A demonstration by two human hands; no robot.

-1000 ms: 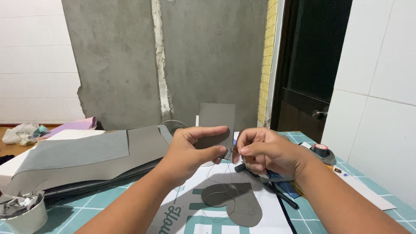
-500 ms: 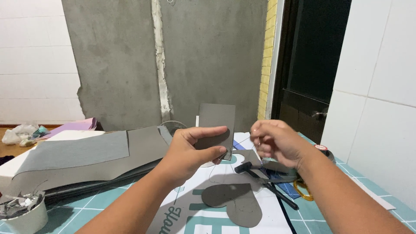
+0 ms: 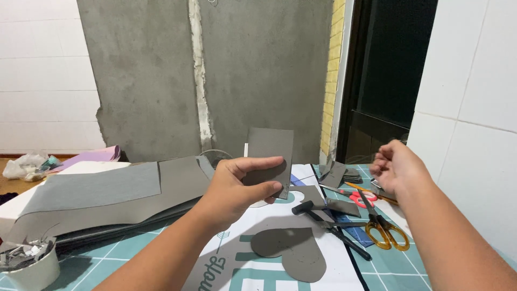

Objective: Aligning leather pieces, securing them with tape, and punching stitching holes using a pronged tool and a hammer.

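The right hand (image 3: 396, 168) has pulled away rightward from the left hand (image 3: 237, 188). It was touching the grey piece (image 3: 269, 153); now it is well apart.

Large grey sheets (image 3: 107, 191) lie stacked on the left of the counter (image 3: 425, 269), which has a teal gridded mat. A white cup (image 3: 32, 267) of scraps stands at the near left corner. A grey heart-shaped cutout (image 3: 291, 250) lies on a white printed sheet (image 3: 334, 275). To its right lie a black hammer (image 3: 323, 223), yellow-handled scissors (image 3: 382, 229) and red-handled scissors (image 3: 361, 196). Small grey offcuts (image 3: 336, 173) sit farther back. Pink paper (image 3: 91, 157) and a crumpled bag (image 3: 24, 164) lie far left.
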